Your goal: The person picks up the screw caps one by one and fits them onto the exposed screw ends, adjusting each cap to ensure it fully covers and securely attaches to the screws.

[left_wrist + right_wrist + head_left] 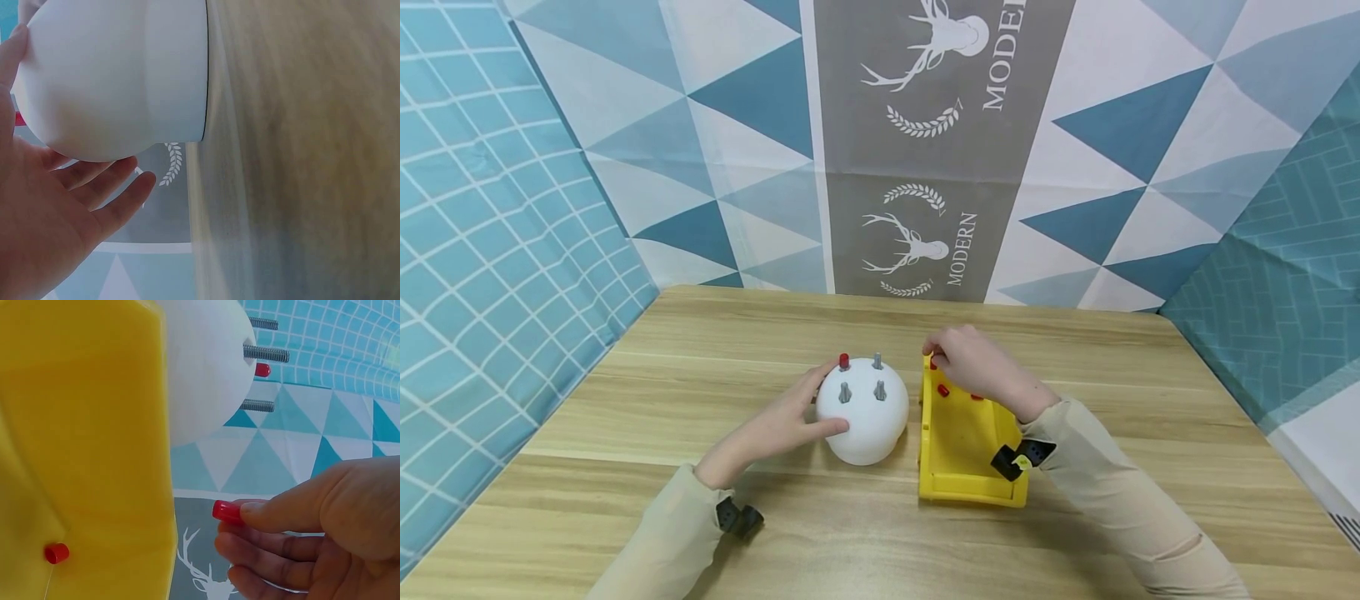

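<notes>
A white dome (865,429) stands on the table with several threaded metal studs (880,390) sticking up from its top. One stud at the far left wears a red cap (844,361). My left hand (786,425) holds the dome's left side, thumb on the front and fingers round the back; in the left wrist view its little finger stands off the surface. My right hand (973,367) is over the far end of a yellow bin (958,487). Between thumb and fingertips it pinches a small red cap (226,512), best seen in the right wrist view.
Loose red caps (943,390) lie in the bin, just right of the dome. A wood-grain table (760,533) carries everything, and a patterned cloth wall (745,167) rises at its back edge. Tiled-pattern sheets (490,217) hang at the sides.
</notes>
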A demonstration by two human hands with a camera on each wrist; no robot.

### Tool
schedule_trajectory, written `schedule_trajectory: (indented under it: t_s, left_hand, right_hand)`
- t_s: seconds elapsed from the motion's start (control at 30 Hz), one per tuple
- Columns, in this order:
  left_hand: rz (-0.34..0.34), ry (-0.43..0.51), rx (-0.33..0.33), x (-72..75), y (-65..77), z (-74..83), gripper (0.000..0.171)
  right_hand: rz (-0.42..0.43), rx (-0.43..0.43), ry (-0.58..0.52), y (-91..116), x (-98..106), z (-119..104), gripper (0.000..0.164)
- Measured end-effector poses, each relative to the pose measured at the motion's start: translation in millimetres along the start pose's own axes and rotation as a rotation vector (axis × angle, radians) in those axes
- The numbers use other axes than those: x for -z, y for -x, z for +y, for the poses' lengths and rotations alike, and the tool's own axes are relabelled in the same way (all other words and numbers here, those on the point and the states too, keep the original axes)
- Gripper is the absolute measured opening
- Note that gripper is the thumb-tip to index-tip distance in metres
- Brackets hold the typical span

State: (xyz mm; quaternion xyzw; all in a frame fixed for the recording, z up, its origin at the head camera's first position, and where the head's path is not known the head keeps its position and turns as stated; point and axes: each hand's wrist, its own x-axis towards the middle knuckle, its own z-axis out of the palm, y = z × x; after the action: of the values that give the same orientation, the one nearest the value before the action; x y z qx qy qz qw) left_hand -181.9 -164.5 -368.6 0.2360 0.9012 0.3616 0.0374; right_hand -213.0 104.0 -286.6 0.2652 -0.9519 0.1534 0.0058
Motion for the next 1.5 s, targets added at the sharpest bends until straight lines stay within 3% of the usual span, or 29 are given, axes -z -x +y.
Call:
schedule_trajectory:
  t_s: [1.07,1.33,1.5]
  left_hand:
    - [0.001,0.012,-0.008,0.3,0.0,0.4,0.093]
    - [-0.009,0.019,0.009,0.4,0.4,1.3,0.093]
    - [-0.008,0.027,0.003,0.1,-0.3,1.1,0.093]
  right_hand:
    - [0.209,0.127,-0.036,-4.8,-10.7,-12.9,0.012]
    - [0.289,0.18,-0.071,-5.7,-11.4,-15.0,0.01]
    - [0.288,0.171,-0.138,-6.6,-11.7,-17.4,0.011]
